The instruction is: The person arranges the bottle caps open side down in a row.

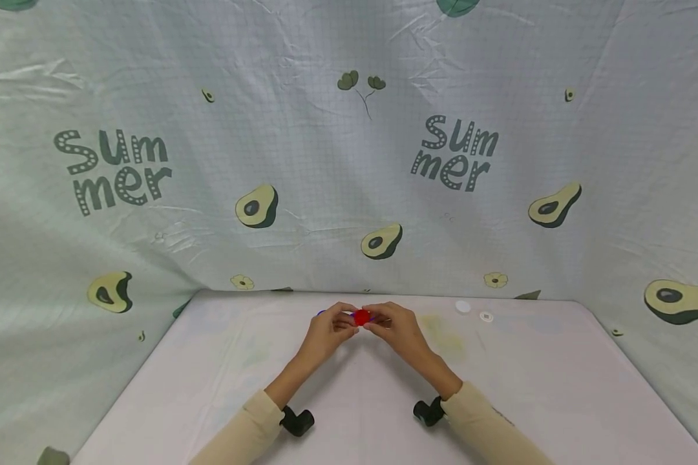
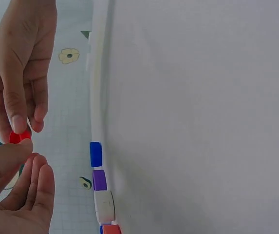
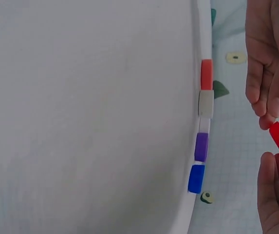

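Observation:
A small round red cap (image 1: pixel 361 317) is held up between both hands, above the far part of the table. My left hand (image 1: pixel 328 329) pinches its left side with thumb and fingertips. On the other side, my right hand (image 1: pixel 398 326) grips it the same way. In the left wrist view a left thumb and a right thumb meet at the cap (image 2: pixel 20 137), and the fingers partly cover it. The right wrist view shows the cap (image 3: pixel 276 138) slanted, edge toward the camera, other fingers loosely bent.
Along the far table edge sit small pieces: blue (image 3: pixel 196 179), purple (image 3: pixel 201 147), white (image 3: pixel 206 104) and red (image 3: pixel 206 74). Two white discs, one (image 1: pixel 463 307) by another (image 1: pixel 486 316), lie at the back right. Behind hangs a printed cloth (image 1: pixel 314 161).

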Demonstrator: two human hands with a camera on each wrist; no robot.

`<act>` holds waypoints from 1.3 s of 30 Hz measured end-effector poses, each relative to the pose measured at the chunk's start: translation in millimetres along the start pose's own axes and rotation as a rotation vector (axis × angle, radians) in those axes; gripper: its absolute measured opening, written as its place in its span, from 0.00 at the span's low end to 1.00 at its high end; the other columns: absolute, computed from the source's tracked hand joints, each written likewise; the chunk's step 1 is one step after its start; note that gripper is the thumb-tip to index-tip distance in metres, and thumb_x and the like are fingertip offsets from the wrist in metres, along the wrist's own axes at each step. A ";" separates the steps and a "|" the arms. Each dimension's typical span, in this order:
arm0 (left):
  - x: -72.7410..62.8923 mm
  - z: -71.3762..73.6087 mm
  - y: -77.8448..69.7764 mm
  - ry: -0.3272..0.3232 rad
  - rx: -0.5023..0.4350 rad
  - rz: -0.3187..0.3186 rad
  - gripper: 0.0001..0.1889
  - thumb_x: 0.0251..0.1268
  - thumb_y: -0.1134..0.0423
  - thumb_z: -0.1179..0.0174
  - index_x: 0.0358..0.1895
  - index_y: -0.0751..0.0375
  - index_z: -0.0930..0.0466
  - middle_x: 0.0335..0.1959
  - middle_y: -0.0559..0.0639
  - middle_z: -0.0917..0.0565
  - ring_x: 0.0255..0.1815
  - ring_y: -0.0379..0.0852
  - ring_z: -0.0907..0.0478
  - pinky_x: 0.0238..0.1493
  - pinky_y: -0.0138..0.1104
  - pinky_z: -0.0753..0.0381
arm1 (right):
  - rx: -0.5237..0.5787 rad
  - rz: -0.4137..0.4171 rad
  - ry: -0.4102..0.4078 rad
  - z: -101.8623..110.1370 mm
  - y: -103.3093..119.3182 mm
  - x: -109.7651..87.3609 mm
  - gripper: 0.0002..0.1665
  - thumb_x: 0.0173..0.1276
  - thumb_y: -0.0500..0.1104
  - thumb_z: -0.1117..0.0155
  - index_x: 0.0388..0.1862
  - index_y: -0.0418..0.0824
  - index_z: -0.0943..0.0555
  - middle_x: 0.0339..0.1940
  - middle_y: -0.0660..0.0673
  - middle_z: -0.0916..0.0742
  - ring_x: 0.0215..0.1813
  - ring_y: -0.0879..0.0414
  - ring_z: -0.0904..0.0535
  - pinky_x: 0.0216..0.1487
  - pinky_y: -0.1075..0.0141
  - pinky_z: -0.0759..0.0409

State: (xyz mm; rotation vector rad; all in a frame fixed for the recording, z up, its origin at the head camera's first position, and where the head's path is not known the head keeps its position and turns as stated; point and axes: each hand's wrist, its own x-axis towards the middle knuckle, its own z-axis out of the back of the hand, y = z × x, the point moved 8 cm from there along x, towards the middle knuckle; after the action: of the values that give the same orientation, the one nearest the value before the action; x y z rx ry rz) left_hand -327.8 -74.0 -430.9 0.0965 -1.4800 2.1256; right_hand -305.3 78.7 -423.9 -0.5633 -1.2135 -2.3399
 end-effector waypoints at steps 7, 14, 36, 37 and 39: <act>-0.5 7.6 -5.0 -0.035 0.039 -0.068 0.18 0.59 0.74 0.30 0.53 0.67 0.18 0.47 0.56 0.13 0.47 0.52 0.15 0.51 0.39 0.15 | 0.004 -0.074 0.005 -5.5 0.7 1.9 0.21 0.63 0.38 0.25 0.55 0.39 0.14 0.43 0.46 0.10 0.45 0.54 0.13 0.48 0.67 0.15; -1.8 7.8 -5.3 -0.016 0.100 -0.082 0.16 0.61 0.71 0.31 0.52 0.68 0.18 0.47 0.56 0.14 0.47 0.50 0.15 0.51 0.35 0.15 | 0.001 -0.102 0.007 -9.2 1.4 1.9 0.18 0.63 0.39 0.25 0.52 0.39 0.13 0.41 0.47 0.10 0.42 0.56 0.13 0.46 0.68 0.15; 14.2 -0.7 24.1 0.180 0.369 0.027 0.10 0.58 0.77 0.30 0.44 0.71 0.15 0.32 0.53 0.20 0.32 0.42 0.25 0.33 0.29 0.20 | -0.151 -0.282 0.297 -39.8 -30.6 18.3 0.11 0.64 0.35 0.27 0.45 0.37 0.12 0.31 0.49 0.12 0.33 0.60 0.20 0.34 0.70 0.20; 14.9 -1.2 25.9 0.183 0.363 0.033 0.10 0.58 0.78 0.30 0.44 0.71 0.15 0.32 0.53 0.20 0.32 0.42 0.25 0.33 0.29 0.21 | -0.154 -0.296 0.299 -40.8 -31.3 18.7 0.10 0.63 0.35 0.26 0.44 0.36 0.12 0.30 0.49 0.12 0.33 0.60 0.21 0.35 0.70 0.20; 16.6 -1.9 28.1 0.191 0.360 0.033 0.10 0.57 0.78 0.30 0.43 0.72 0.15 0.32 0.53 0.19 0.32 0.42 0.25 0.33 0.29 0.21 | -0.156 -0.318 0.296 -42.3 -32.6 19.4 0.10 0.62 0.34 0.25 0.42 0.36 0.12 0.29 0.49 0.13 0.32 0.60 0.21 0.34 0.71 0.21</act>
State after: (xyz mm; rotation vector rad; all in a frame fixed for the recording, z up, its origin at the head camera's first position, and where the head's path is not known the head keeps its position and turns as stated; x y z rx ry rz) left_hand -354.7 -72.8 -449.5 -0.0005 -0.9879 2.3355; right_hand -345.6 56.5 -457.2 -0.0643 -1.0502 -2.6801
